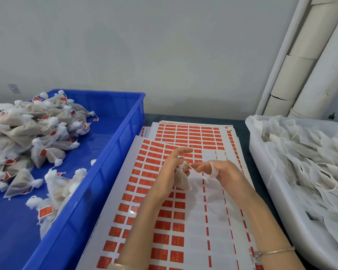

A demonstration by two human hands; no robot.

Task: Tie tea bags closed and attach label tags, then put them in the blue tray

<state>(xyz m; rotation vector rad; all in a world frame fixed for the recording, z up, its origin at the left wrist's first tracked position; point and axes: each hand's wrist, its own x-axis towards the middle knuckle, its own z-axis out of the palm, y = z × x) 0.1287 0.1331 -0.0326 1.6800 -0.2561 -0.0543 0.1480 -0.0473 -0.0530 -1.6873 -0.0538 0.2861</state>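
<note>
My left hand (170, 168) grips a small white tea bag (180, 179) by its gathered neck, index finger pointing out. My right hand (219, 172) sits just to its right and pinches the bag's white string (200, 175), which runs between the two hands. Both hover over a sheet of red label stickers (164, 211). The blue tray (113, 145) at the left holds a heap of tied tea bags with red tags (33, 137).
A white tub (261, 158) at the right is full of untied flat tea bags (310, 162). More sticker sheets (191, 135) lie stacked behind the top one. Pale pipes (300, 65) stand in the right corner against a grey wall.
</note>
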